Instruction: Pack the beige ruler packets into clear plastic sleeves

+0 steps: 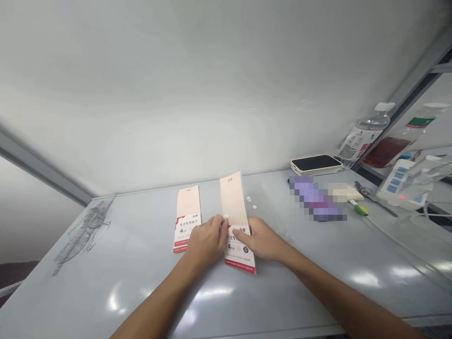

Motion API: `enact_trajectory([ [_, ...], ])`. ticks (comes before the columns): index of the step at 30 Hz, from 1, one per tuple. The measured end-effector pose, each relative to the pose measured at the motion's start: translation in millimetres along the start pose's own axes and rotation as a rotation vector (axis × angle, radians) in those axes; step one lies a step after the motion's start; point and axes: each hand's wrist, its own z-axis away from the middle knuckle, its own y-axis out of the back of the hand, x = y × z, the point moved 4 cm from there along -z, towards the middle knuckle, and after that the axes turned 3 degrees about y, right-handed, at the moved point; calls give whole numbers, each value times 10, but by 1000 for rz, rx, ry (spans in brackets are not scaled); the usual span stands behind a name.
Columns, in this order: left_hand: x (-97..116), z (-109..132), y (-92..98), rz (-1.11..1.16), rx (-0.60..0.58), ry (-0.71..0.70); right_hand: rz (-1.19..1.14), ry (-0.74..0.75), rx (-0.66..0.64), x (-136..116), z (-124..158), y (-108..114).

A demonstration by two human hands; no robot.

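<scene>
left hand (206,245) narrow, pinching a small white tab (226,216) at the edge of the paper pack (233,202). right hand (261,240) open, pressed flat on the lower part of that pack, which lies on the bench (141,292). second paper pack (188,202) lies just left.

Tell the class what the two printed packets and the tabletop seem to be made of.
The left packet and right packet look like thin card: matt pale pink, printed, no glare. The grey tabletop looks like glossy laminate or perhaps coated metal: lights reflect in it.
</scene>
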Motion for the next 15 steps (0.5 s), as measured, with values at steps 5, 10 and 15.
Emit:
enact_trajectory([
  [5, 26, 10, -23, -17, -54, 13, 12, -20, -31, 6, 20, -8],
  [10, 61, 15, -33, -41, -84, 38, 1, -32, -31, -32, 40, -30],
  [15, 58, 9, -51, 25, -177, -24, 17, -62, -30, -55, 47, -25],
])
